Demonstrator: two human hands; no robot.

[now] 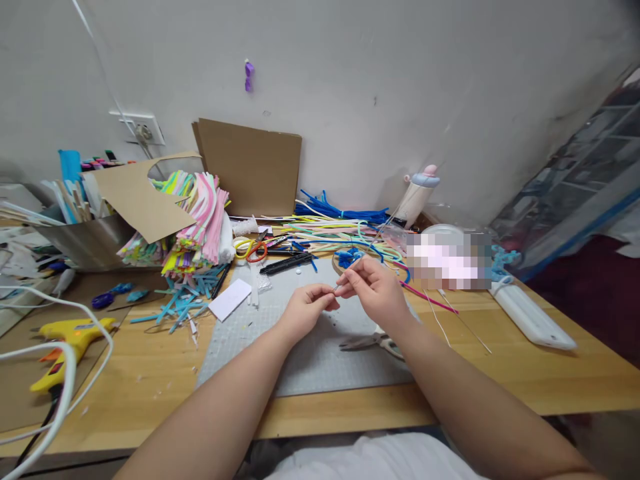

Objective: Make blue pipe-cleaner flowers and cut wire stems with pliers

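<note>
Head view: at the very tips of my fingers [345,283] there is a thin piece [337,289], too small for me to name, raised over the cutting mat where my hands meet. The thumb and fingertips of my right hand [377,293] are closed on it in a light pinch; my left hand [304,312] is curled in from the other side, tips nearly touching the right's, and I cannot tell whether it truly grips or only steadies. For work this fine I would keep both pinches close together, so the piece cannot bend between them, and turn it with the fingertips rather than the wrists. Resting both forearms on the near edge of the bench [350,419] would take out any shake. Below lies the cutting mat [310,370], pale enough to show a dropped bit. The scissors [361,342] sit under my right wrist, blades pointing left, so I should lower that hand with care. Farther off, the black tool [285,265] and white card [230,299] stand well apart from my hands.
</note>
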